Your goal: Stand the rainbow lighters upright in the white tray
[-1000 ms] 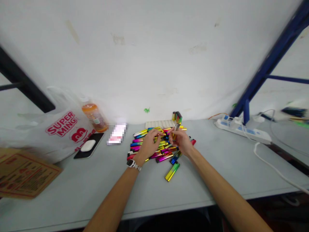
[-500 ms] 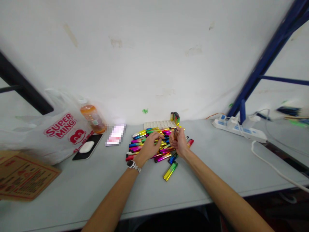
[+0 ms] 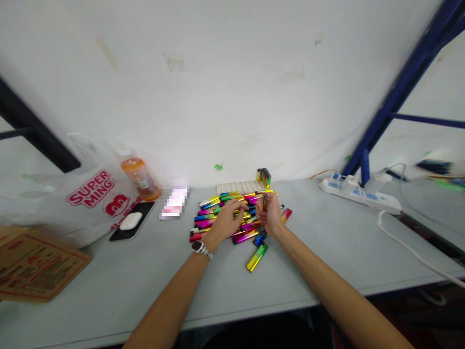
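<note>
Because the right hand (image 3: 268,213) curls its fingers around one held lighter (image 3: 265,201), thumb side up, the metal top points skyward, a grip that probably leaves the top free for the thumb. Taking the pile (image 3: 206,224) as the dial, with 12 at the wall (image 3: 236,97), that hand sits just off the centre toward 3 o'clock. The left hand (image 3: 228,217) lies over the middle, its fingers bent toward the thumb; I cannot tell whether it pinches anything. It seems to be there to be close to the other hand and to the lighters beneath

Most of the pile lies flat, heaped within easy reach of both hands. At 12 o'clock a white rack (image 3: 236,187) runs along the wall, and at 1 o'clock a few upright lighters (image 3: 264,177) stand at its end, likely held straight by its cells. One loose lighter (image 3: 256,257) lies apart at 5 o'clock, on bare desk (image 3: 218,300); why, the view does not show. The phone (image 3: 174,202) near 9 o'clock and the power strip (image 3: 363,194) near 3 sit off the work area, perhaps to leave the arms room
</note>
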### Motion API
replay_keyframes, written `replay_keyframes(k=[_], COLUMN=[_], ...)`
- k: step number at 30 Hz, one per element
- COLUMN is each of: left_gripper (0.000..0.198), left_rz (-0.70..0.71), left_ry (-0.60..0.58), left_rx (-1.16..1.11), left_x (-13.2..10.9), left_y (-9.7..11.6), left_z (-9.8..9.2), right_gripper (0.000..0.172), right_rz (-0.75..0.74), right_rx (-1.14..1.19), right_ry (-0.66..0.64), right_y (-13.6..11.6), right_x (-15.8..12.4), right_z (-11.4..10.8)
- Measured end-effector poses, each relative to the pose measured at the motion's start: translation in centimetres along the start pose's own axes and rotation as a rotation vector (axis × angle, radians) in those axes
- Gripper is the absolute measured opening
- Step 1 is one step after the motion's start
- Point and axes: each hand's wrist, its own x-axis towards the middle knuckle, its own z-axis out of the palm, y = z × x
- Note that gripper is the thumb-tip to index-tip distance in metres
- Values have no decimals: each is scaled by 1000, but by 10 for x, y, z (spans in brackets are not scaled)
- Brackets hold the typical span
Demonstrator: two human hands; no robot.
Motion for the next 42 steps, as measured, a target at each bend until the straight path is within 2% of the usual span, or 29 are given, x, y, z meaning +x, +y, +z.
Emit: replay_keyframes(k=[4, 11, 18, 27, 42], left_gripper=[18, 16, 18, 17, 17], left_rz=[-4, -11, 0, 2, 10], left_ry=[0, 1, -6, -14, -12], left_rx=[7, 13, 19, 41, 27], left_x=[0, 0, -1, -1, 0], left_y=[0, -2, -1, -1, -1], left_z=[1, 1, 0, 0, 0], right_gripper=[51, 60, 53, 40, 45], right_rz=[17, 77, 10, -72, -19], right_rx=[-13, -35, -83, -112, -70], right_ry=[-23, -166, -53, 62, -25], right_y=[0, 4, 8, -1, 2], right_x=[-1, 1, 4, -2, 0], right_z=[-2, -6, -4, 1, -3])
